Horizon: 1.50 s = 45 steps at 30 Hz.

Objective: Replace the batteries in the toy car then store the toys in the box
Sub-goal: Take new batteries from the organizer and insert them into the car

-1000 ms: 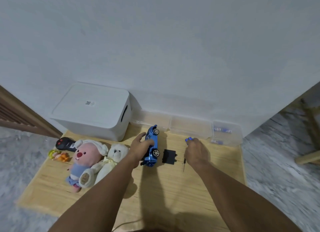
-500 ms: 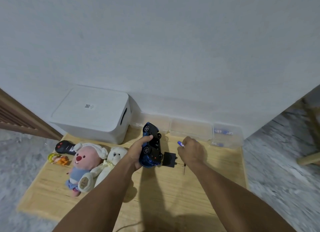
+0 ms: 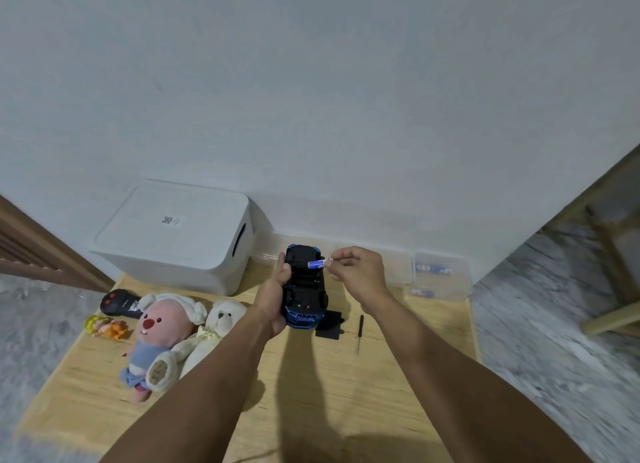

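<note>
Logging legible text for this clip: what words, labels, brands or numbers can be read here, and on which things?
None can be read.
White storage box: a small code square and print on the lid, too small to read.
Black remote control: pale lettering, blurred.
Blue battery pinched by the right hand: markings too small.
Batteries in the clear container: blurred.

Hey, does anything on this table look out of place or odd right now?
Only work in progress: the car is held belly-up in the left hand, its black cover lies loose by the screwdriver. Nothing looks spilled or damaged.
</note>
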Each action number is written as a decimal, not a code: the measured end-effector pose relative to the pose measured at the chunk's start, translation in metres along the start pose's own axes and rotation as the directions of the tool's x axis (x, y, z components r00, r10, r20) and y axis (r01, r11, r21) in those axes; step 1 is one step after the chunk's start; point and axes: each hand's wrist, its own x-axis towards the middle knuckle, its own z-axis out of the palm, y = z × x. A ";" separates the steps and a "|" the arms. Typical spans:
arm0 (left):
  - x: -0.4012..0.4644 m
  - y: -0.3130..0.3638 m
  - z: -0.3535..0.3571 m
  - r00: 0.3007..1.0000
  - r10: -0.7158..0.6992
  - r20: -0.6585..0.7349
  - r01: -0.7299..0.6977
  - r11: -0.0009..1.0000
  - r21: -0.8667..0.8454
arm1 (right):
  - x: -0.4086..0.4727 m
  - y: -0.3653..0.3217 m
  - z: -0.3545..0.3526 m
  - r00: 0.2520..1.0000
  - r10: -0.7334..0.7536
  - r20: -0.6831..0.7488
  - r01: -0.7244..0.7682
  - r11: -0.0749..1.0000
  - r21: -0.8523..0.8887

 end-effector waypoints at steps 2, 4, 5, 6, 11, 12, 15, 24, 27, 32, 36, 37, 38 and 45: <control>-0.002 0.002 0.006 0.999 0.030 0.015 -0.031 0.999 0.033 | 0.000 -0.001 0.003 1.000 -0.021 0.019 0.022 0.999 -0.048; -0.004 0.004 0.010 0.998 0.055 0.028 -0.057 0.997 0.053 | 0.000 -0.002 0.006 0.998 -0.059 0.014 0.060 0.995 -0.085; -0.005 0.005 0.011 0.997 0.066 0.033 -0.068 0.995 0.067 | -0.001 -0.003 0.007 0.997 -0.081 0.009 0.082 0.991 -0.103; -0.007 0.006 0.013 0.996 0.076 0.035 -0.079 0.994 0.080 | -0.001 -0.004 0.008 0.995 -0.101 0.003 0.101 0.988 -0.121; -0.010 0.007 0.015 0.993 0.103 0.058 -0.108 0.990 0.091 | -0.005 -0.003 0.011 0.986 -0.161 -0.053 0.146 0.965 -0.216; -0.011 0.008 0.016 0.992 0.106 0.068 -0.112 0.989 0.091 | -0.005 -0.001 0.012 0.984 -0.169 -0.064 0.150 0.961 -0.233; -0.014 0.009 0.019 0.989 0.117 0.095 -0.126 0.988 0.092 | -0.009 0.003 0.016 0.975 -0.193 -0.107 0.156 0.946 -0.286; -0.009 0.010 0.023 0.985 0.124 0.122 -0.141 0.980 0.143 | -0.016 0.013 0.019 0.937 -0.340 -0.083 0.293 0.892 -0.345; -0.008 0.011 0.022 0.983 0.131 0.128 -0.151 0.975 0.162 | -0.018 0.015 0.017 0.926 -0.376 -0.025 0.338 0.860 -0.383; -0.005 0.007 0.018 0.986 0.138 0.092 -0.153 0.971 0.182 | -0.019 0.019 0.010 0.908 -0.398 0.132 0.407 0.762 -0.503; 0.003 -0.007 0.009 0.996 0.087 0.016 -0.088 0.972 0.216 | -0.017 0.029 0.003 0.940 -0.301 0.159 0.339 0.789 -0.512; 0.005 -0.010 0.008 0.998 0.070 0.005 -0.070 0.973 0.222 | -0.017 0.032 0.001 0.949 -0.294 0.114 0.311 0.812 -0.493; 0.006 -0.012 0.007 0.998 0.059 -0.006 -0.056 0.973 0.224 | -0.018 0.035 -0.002 0.956 -0.286 0.060 0.280 0.837 -0.471; 0.010 -0.023 -0.003 0.997 -0.006 -0.071 0.021 0.977 0.210 | -0.006 0.067 -0.045 0.969 -0.106 -0.223 -0.060 0.776 -0.628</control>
